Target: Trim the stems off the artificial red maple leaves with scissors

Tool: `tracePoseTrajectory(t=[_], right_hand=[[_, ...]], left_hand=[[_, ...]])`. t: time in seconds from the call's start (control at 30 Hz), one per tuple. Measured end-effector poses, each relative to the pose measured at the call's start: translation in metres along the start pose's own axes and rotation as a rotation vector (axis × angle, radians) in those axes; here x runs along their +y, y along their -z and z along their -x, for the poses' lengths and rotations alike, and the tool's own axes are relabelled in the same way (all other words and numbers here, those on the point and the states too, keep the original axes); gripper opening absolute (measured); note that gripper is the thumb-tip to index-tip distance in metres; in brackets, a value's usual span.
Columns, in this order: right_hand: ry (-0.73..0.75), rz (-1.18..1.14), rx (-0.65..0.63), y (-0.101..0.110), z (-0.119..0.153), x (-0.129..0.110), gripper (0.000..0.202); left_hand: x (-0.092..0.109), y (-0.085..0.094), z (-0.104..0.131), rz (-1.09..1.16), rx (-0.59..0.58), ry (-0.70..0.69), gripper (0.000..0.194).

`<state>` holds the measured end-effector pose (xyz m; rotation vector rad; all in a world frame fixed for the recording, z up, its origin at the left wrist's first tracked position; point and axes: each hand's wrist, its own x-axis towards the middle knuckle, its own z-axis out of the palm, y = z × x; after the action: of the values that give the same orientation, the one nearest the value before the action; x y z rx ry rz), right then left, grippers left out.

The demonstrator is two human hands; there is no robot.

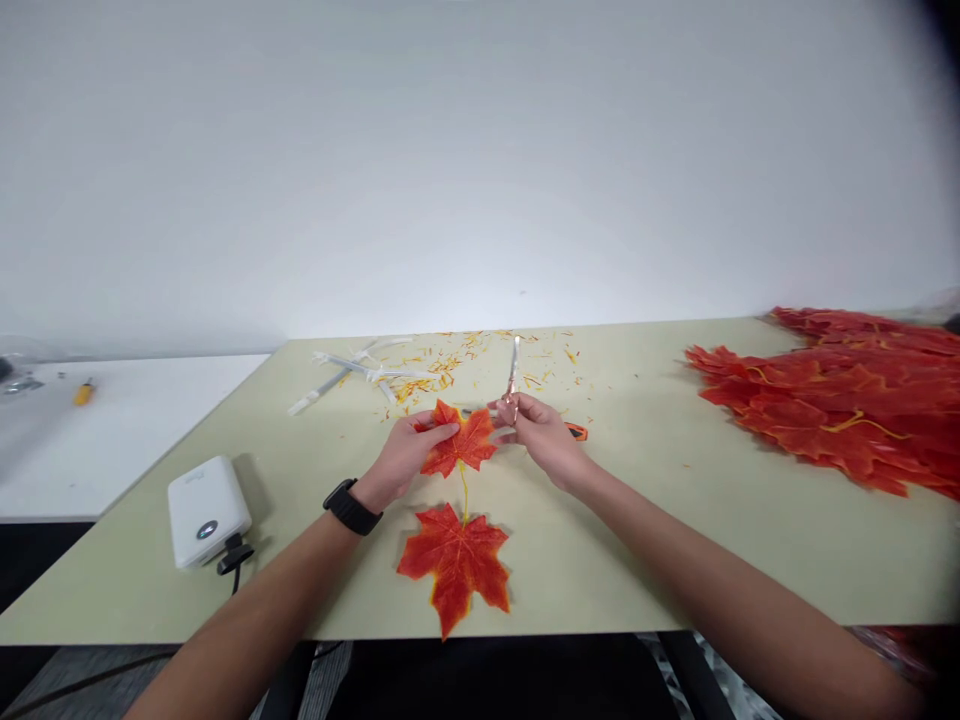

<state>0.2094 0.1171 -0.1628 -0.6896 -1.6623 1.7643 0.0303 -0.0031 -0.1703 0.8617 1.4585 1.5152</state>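
Note:
My left hand [399, 455] pinches an artificial red maple leaf [466, 442] between thumb and fingers, above the middle of the table. A yellow stem [465, 490] runs from it toward a second red maple leaf [457, 558], which lies near the front edge. In my right hand [551, 440] is a pair of rose-gold scissors [514, 375], its blades pointing away from me. The fingers partly hide its handles. The right fingertips are close to the right side of the upper leaf; whether they touch it I cannot tell. An orange-and-black tool [577, 431] shows partly behind the right hand.
Yellow and orange scraps [450, 372] litter the far part of the table [637, 540], beside several whitish plastic strips [352, 368]. A heap of red leaves [840, 400] covers the right side. At left sits a white power bank [208, 510] with a black cable.

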Motion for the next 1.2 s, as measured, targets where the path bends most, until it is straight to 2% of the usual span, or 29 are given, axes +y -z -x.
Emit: tracePoseTrajectory(t=[0.07,0.13,0.2,0.3,0.53,0.6,0.77,0.87,1.2], right_hand=[[0.069,-0.011,0.107,0.004,-0.002,-0.003,0.051],[0.118,-0.01,0.14,0.01,-0.004,-0.007,0.053],[0.118,-0.001,0.1,0.015,-0.003,-0.013,0.052],[0.063,0.001,-0.027,0.015,0.002,-0.02,0.046],[-0.054,0.078,-0.305,-0.001,0.02,-0.019,0.05],[-0.038,0.162,-0.317,-0.002,0.02,-0.014,0.048],[0.08,0.423,-0.254,0.004,0.012,-0.001,0.047],[0.087,0.517,-0.241,0.007,0.009,0.0,0.048],[0.046,0.557,-0.317,0.009,0.009,-0.001,0.046]], left_hand=[[0.001,-0.001,0.0,0.003,0.054,-0.03,0.03],[0.002,-0.001,0.0,-0.002,0.101,-0.057,0.03],[0.002,-0.001,0.0,-0.049,0.14,-0.09,0.03],[-0.001,0.0,-0.001,-0.143,0.176,-0.116,0.036],[-0.006,0.003,-0.004,-0.127,0.213,-0.088,0.031],[-0.006,0.002,-0.004,-0.081,0.211,-0.09,0.03],[-0.006,0.0,-0.004,0.046,0.178,-0.101,0.034],[-0.006,-0.001,-0.003,0.101,0.155,-0.126,0.034],[-0.007,-0.001,-0.003,0.112,0.169,-0.181,0.037]])
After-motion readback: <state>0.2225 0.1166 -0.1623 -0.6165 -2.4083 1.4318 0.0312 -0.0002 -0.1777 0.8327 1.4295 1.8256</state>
